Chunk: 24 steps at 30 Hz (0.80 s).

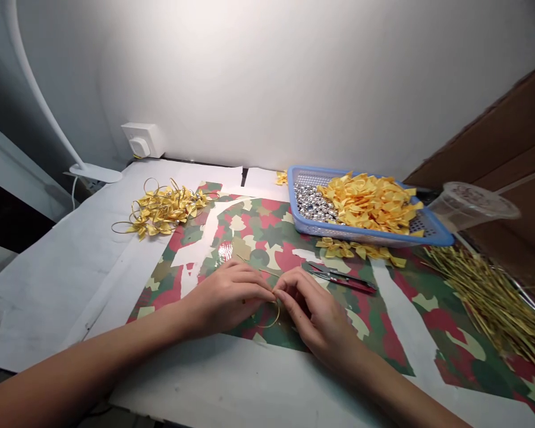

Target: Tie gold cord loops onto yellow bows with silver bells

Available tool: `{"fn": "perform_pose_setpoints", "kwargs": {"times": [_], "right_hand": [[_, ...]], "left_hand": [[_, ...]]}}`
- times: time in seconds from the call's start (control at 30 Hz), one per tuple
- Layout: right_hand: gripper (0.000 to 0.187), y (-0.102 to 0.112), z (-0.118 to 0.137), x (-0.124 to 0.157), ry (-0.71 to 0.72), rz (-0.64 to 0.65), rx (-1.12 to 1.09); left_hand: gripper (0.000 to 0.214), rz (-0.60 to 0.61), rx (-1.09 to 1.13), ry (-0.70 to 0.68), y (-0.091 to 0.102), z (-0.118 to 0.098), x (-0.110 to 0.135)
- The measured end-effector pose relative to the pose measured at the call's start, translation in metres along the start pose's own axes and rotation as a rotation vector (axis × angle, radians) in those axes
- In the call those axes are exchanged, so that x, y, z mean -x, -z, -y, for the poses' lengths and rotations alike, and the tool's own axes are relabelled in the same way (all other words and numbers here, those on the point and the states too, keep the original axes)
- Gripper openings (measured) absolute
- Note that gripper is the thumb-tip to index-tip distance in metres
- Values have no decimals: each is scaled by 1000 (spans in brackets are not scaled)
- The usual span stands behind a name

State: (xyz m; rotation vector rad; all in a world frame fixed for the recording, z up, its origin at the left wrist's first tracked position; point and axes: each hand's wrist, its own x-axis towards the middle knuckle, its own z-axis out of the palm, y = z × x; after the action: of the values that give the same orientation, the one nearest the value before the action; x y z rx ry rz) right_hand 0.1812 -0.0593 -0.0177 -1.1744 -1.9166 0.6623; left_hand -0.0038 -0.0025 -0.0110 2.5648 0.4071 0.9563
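Gold wire loop [271, 316] pinched between left hand [225, 297] and right hand [314, 315] fingertips for fine control, with snips [341, 277] just beside the right hand for easy reach.

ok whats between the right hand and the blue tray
From the right hand to the blue tray, the head view shows red-handled snips, then yellow ribbon bows.

A plastic tray [383, 239] holds beads [314, 202] and ribbon bows [370, 202]. Wire ties [485, 297] lie right of it, thread snips [341, 277] before it, looped bows [163, 209] left of it.
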Motion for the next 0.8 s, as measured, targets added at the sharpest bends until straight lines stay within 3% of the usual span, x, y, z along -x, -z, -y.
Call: {"fn": "perform_pose_setpoints", "kwargs": {"times": [0.13,0.23,0.33,0.43,0.63,0.8], "right_hand": [[13,14,-2,-4,-3,-57,32],[9,46,-12,-8,-23,-120,227],[20,84,-30,-6,-160,37,363],[27,105,-46,0,-313,227,322],[24,104,-47,1,-385,309,268],[24,95,-31,0,-439,453,118]], "left_hand": [[13,1,177,122,1,0,-1],[12,8,260,258,4,-1,-1],[11,6,324,361,6,-2,-2],[9,-15,354,454,8,-3,-4],[9,-25,454,628,10,-4,-7],[13,-8,401,609,9,1,-6]]}}
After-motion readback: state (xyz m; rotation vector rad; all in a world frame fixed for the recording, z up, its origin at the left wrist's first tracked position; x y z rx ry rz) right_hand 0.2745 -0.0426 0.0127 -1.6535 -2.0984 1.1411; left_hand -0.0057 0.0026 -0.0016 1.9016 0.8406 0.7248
